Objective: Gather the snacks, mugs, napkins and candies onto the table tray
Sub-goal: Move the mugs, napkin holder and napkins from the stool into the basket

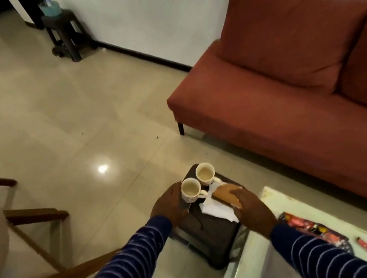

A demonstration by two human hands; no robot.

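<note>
A dark brown tray (208,234) is held low over the floor, beside the table corner. On its far end stand two white mugs, one (204,173) behind the other (190,189), both with pale drink inside. White napkins (216,208) lie beside them, partly under an orange snack packet (223,193). My left hand (168,208) grips the tray's left edge next to the nearer mug. At the right edge my right hand (252,209) is closed on the tray, its thumb lying on the snack packet. Colourful wrapped candies (314,228) lie on the pale table (284,267) at lower right.
A red candy (365,245) lies alone on the table, right of the pile. A rust-red sofa (292,101) fills the right side. Wooden chair frames (35,217) stand at the left. A dark stool (65,34) holding a teal tub is by the far wall. Glossy tiled floor (65,122) lies between.
</note>
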